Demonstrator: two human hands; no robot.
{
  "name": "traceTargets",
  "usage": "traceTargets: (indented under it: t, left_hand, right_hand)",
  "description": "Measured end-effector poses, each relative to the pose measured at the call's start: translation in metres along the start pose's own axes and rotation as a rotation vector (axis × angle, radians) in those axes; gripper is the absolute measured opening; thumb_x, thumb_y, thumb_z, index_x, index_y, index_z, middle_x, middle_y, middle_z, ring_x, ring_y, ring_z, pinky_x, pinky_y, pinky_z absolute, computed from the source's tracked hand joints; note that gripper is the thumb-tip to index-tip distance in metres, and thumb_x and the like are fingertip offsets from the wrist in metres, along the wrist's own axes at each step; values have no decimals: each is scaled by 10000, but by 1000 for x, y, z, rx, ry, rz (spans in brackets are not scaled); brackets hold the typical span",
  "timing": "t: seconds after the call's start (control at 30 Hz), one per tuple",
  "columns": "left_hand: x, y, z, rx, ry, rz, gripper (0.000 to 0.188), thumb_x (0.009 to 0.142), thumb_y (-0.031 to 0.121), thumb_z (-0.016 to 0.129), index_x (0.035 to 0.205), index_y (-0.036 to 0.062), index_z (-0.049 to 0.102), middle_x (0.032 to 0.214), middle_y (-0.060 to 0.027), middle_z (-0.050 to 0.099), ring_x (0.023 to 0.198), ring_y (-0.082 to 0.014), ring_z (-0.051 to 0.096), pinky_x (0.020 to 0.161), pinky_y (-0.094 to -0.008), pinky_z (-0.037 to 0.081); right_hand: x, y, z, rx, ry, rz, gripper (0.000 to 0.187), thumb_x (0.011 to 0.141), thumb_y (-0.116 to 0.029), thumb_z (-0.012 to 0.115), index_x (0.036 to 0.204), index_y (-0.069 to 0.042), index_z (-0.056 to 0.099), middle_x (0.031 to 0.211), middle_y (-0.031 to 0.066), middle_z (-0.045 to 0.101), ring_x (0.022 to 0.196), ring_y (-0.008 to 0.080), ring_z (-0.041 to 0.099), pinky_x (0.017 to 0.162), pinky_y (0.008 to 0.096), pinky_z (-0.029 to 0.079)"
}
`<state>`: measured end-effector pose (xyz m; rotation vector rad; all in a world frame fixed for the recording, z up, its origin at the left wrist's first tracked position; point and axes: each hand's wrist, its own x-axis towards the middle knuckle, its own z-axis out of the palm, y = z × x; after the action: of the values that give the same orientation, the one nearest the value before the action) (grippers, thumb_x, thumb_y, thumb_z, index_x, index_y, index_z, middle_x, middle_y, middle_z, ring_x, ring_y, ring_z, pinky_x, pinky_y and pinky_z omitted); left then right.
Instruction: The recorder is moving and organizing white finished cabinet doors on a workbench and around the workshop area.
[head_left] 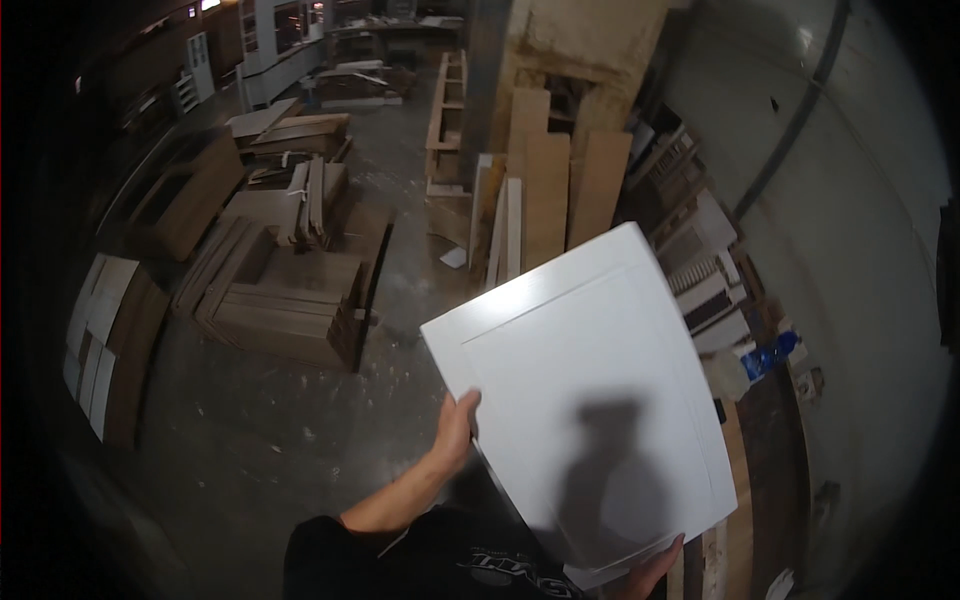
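A white cabinet door panel (585, 400) is filling the lower middle of the head view, tilted, smooth, with a recessed centre and a shadow across it. The left hand (455, 425) is closing its grip on the left edge; the right hand (650, 572) is gripping the bottom corner (only fingertips showing). A blue-and-white package (765, 358) is lying right, against the wall, beyond brown board stacks (285, 300).
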<state>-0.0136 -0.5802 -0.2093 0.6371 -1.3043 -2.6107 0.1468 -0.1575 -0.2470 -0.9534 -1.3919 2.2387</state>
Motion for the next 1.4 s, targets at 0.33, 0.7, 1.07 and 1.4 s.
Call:
traceTargets:
  t: [0.33, 0.7, 1.07, 1.4]
  left_hand:
    - [70, -208, -158, 136, 395, -614, 497, 927, 217, 600, 1334, -38, 469, 1209, -149, 585, 1096, -277, 589, 919, -418, 489]
    - [211, -321, -178, 176, 463, -309, 440, 918, 56, 587, 1331, -35, 467, 1164, -109, 599, 1024, -216, 576, 891, -337, 479]
    - [250, -342, -185, 813, 266, -471, 487, 935, 232, 621, 1320, -50, 523, 1175, -162, 623, 1007, -262, 619, 865, -354, 508]
    - [130, -357, -255, 1369, -59, -540, 666, 946, 380, 615, 1416, -74, 483, 1378, -289, 555, 1279, -395, 548, 1067, -439, 431]
  right_hand:
    - [86, 135, -67, -621, 384, 74, 497, 986, -314, 604, 1326, 46, 556, 1241, 137, 620, 1085, 263, 599, 915, 398, 496]
    - [177, 259, -23, -411, 529, 215, 561, 983, -317, 600, 1396, 45, 487, 1304, 164, 596, 1082, 294, 614, 926, 391, 509]
    - [234, 257, 6, -221, 369, 411, 521, 1016, -326, 553, 1392, 31, 507, 1346, 168, 577, 1185, 282, 584, 997, 386, 471]
    - [78, 241, -124, -944, 38, 275, 313, 977, -232, 652, 1213, -27, 662, 1007, 62, 707, 861, 165, 650, 804, 311, 539]
